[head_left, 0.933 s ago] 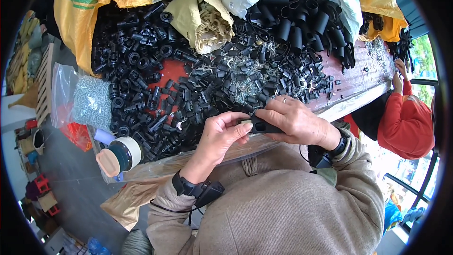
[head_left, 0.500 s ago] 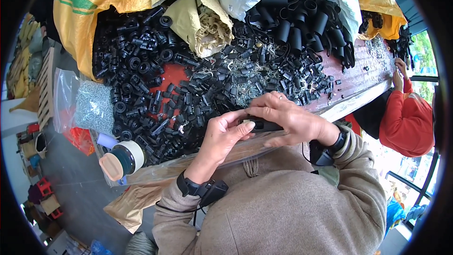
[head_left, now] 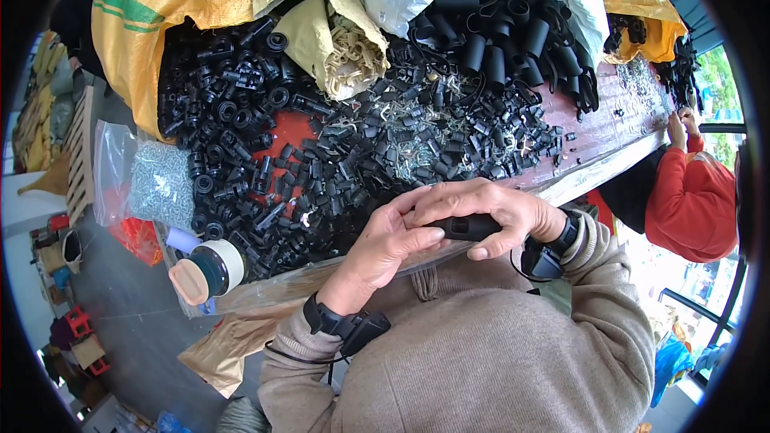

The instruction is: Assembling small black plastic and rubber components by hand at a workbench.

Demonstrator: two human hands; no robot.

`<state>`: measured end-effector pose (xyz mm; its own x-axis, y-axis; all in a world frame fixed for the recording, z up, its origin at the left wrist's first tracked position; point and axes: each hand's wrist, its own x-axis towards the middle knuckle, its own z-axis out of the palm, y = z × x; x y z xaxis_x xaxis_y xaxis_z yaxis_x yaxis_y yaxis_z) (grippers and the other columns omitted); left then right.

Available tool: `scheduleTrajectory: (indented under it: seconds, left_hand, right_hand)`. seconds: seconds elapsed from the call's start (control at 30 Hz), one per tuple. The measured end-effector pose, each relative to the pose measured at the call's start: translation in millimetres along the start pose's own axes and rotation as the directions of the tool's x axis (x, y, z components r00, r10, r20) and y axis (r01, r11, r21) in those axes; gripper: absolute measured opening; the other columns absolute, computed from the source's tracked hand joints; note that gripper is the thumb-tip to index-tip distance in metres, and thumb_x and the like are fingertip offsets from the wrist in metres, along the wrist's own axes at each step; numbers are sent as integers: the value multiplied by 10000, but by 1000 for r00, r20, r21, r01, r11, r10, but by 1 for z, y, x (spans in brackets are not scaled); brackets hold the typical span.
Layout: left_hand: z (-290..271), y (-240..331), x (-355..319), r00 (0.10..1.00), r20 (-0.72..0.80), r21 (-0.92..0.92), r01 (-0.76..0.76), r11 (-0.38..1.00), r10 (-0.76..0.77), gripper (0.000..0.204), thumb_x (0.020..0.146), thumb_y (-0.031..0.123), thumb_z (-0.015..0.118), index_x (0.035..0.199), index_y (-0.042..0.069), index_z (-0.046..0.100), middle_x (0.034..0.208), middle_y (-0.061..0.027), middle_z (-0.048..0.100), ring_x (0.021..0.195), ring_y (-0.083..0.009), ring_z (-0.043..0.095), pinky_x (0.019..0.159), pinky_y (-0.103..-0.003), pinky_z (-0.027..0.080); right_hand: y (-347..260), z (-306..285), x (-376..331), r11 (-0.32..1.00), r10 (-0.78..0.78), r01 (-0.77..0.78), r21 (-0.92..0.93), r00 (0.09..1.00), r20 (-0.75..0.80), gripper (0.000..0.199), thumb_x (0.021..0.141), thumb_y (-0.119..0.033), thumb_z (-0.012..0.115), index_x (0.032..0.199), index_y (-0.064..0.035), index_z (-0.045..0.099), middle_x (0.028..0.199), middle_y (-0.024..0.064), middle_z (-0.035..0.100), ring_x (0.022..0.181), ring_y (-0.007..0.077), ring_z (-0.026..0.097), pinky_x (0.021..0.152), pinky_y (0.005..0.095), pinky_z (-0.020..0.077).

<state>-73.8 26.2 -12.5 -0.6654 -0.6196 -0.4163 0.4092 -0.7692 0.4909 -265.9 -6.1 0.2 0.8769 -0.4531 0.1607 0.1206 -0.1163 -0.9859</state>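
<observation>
My left hand (head_left: 382,248) and my right hand (head_left: 505,207) meet at the table's near edge, both closed on one black plastic housing (head_left: 475,228). It is a rounded, elongated part with a small rectangular opening in its side. My left thumb lies along its left end, and my right fingers arch over its far side with the thumb below. Whatever my fingertips cover is hidden. Just beyond my hands spreads a heap of small black plastic pieces (head_left: 353,162) mixed with thin metal bits (head_left: 413,124).
Larger black ringed parts (head_left: 233,112) fill the left, beside a clear bag of screws (head_left: 160,184) and a lidded jar (head_left: 220,265). Pale strips spill from a sack (head_left: 353,64); black tubes (head_left: 497,60) lie beyond. A person in red (head_left: 690,204) works at the far right.
My right hand has rolled back and its thumb has dropped under the housing, so more of the housing shows. My left fingers have shifted slightly right with it.
</observation>
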Motion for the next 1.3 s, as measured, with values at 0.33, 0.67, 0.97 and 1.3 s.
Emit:
scheduleTrajectory:
  seconds: [0.33,0.67,0.97,1.3]
  left_hand:
    - [-7,2,16,951,-270,30,-149,988,152,413,849,252,444,1161,-8,372,951,-137,554,810,-159,554,715,-261,451]
    - [3,6,38,951,-242,-15,-201,979,192,346,868,277,418,1094,16,444,876,-109,564,769,-135,545,691,-229,440]
    - [-2,7,38,958,-235,-51,-182,982,166,322,863,273,413,1039,11,475,856,-116,576,788,-166,539,777,-277,421]
    - [3,2,36,960,-198,-31,-209,977,199,348,867,295,410,1066,15,467,872,-106,559,781,-146,542,705,-250,440]
  right_hand:
    - [-1,13,-1,999,-34,25,-42,971,-235,553,692,-363,552,1068,40,500,1054,184,520,991,311,503,885,393,368]
    - [8,21,13,996,-91,84,-40,976,-196,509,691,-325,544,1046,35,488,1021,160,532,981,293,513,884,369,373]
    - [11,24,18,988,-146,132,-81,965,-216,497,707,-334,527,1008,62,498,984,178,538,932,297,529,864,376,387]
    - [13,29,13,974,-202,170,-148,950,-236,466,682,-302,533,996,40,499,963,152,543,910,288,536,855,356,397]
